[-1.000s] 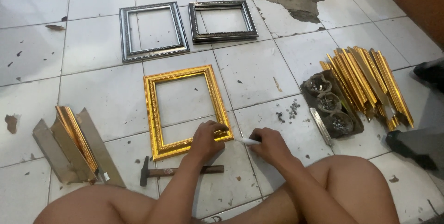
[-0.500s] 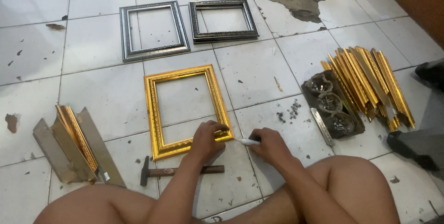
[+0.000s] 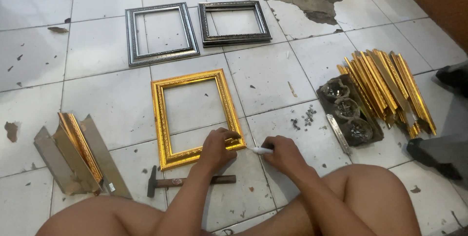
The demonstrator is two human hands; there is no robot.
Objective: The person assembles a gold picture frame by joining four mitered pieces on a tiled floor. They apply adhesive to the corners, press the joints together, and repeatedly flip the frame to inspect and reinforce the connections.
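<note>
A gold picture frame is laid flat on the tiled floor, approx. mid-view, just ahead of the seated person's knees. Its near right corner is pressed down by the left hand, fingers curled over the moulding. A small white tool, poss. a marker or tube, is gripped in the closed right hand, tip aimed at that same corner, just beside it. A hammer is seen lying on the floor just below the frame's near edge, by the left forearm. Two dark silver-toned frames are set side by side toward the far edge. Gold moulding offcuts are stacked at right, w/ a tray of nail bowls beside them; more cut pieces are propped at left.
</note>
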